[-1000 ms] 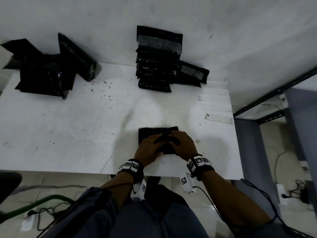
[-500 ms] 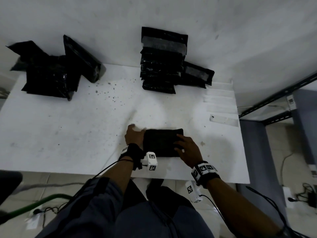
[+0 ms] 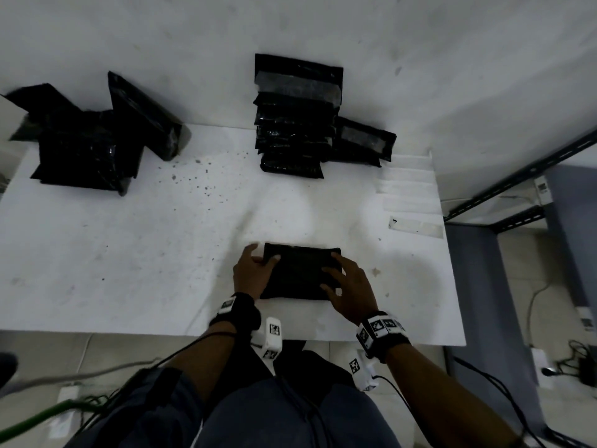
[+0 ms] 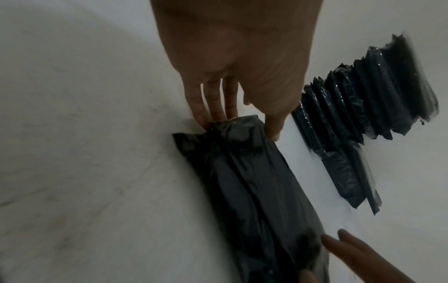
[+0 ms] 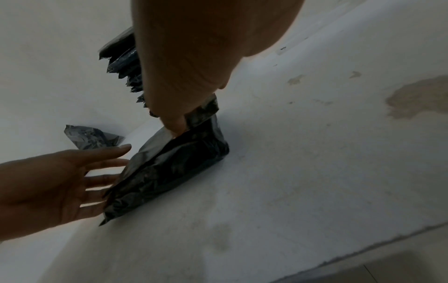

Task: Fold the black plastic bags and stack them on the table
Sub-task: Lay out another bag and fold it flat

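A folded black bag (image 3: 300, 273) lies flat near the table's front edge. My left hand (image 3: 261, 260) touches its left end, thumb on top; in the right wrist view its fingers (image 5: 104, 168) are straight and spread against that end. My right hand (image 3: 332, 279) rests with straight fingers on the bag's right end. In the left wrist view the bag (image 4: 254, 191) runs from my left fingers (image 4: 213, 109) down to the right hand's fingertips (image 4: 339, 247). A stack of folded bags (image 3: 294, 124) stands at the back centre. A loose pile of black bags (image 3: 87, 150) lies at the back left.
The white table (image 3: 129, 253) stands against a white wall. One more folded bag (image 3: 361, 143) leans beside the stack. White strips (image 3: 413, 226) lie along the table's right side. A metal shelf frame (image 3: 517, 176) stands to the right, with cables on the floor.
One second ago both hands pressed side by side on the middle of the bag. They have since slid apart to its left and right ends.
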